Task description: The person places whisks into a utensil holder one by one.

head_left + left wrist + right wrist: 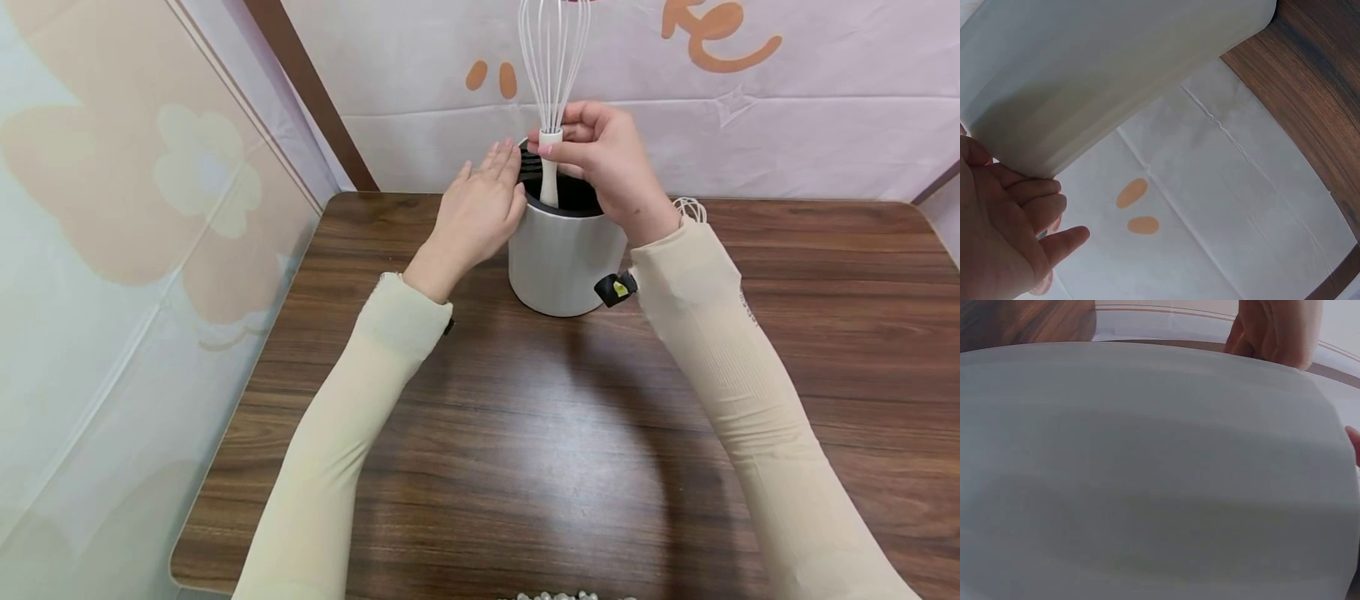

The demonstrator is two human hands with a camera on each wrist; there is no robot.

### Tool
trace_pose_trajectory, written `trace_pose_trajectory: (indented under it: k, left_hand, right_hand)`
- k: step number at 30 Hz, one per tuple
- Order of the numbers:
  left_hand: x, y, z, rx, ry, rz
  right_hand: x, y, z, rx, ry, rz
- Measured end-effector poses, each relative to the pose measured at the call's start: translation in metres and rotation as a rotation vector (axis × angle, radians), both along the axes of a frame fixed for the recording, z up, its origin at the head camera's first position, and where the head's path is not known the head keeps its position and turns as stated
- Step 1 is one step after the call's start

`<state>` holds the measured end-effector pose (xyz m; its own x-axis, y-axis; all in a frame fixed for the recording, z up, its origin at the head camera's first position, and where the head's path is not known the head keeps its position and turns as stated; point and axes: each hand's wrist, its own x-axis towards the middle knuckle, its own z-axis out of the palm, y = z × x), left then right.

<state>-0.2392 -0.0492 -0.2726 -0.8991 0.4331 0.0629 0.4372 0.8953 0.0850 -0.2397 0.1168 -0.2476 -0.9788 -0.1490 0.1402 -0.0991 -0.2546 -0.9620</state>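
Observation:
A white whisk (550,171) stands upright, its wire loops up and its handle end inside a white round utensil holder (566,262) with a black inner rim. My right hand (611,154) pinches the whisk between thumb and fingers, where handle and wires meet. On the holder's left side, my left hand (483,204) rests against the rim with its fingers extended. The left wrist view has the holder's wall (1110,81) above the left hand (1010,212). Across the right wrist view, the holder's wall (1147,469) hides the whisk; the left hand (1279,331) shows at its top edge.
The holder stands near the back edge of a dark wooden table (525,467). White wire loops (690,208) lie behind the right wrist. A pale printed cloth (825,125) hangs behind the table, and another with flower shapes (135,250) hangs at the left.

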Motion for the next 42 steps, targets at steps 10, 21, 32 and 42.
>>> trace_pose_trajectory:
  k: [10,21,32,42]
  left_hand:
    - [0.0009,0.0006,-0.0003,0.016,0.004,-0.01]
    - [0.0016,0.0004,-0.0003,0.013,0.002,-0.013]
    - [0.0011,0.0005,-0.0005,0.024,-0.005,-0.011]
    - [-0.0004,0.0003,-0.0017,0.026,-0.002,-0.019]
  right_hand:
    - [0.0009,-0.0017,-0.0011,0.001,0.004,-0.026]
    - [0.002,-0.0041,-0.0023,-0.004,-0.01,-0.043]
    - [0.0049,-0.0009,-0.0012,-0.029,-0.022,-0.079]
    - [0.0097,-0.0011,-0.0002,0.135,0.029,-0.084]
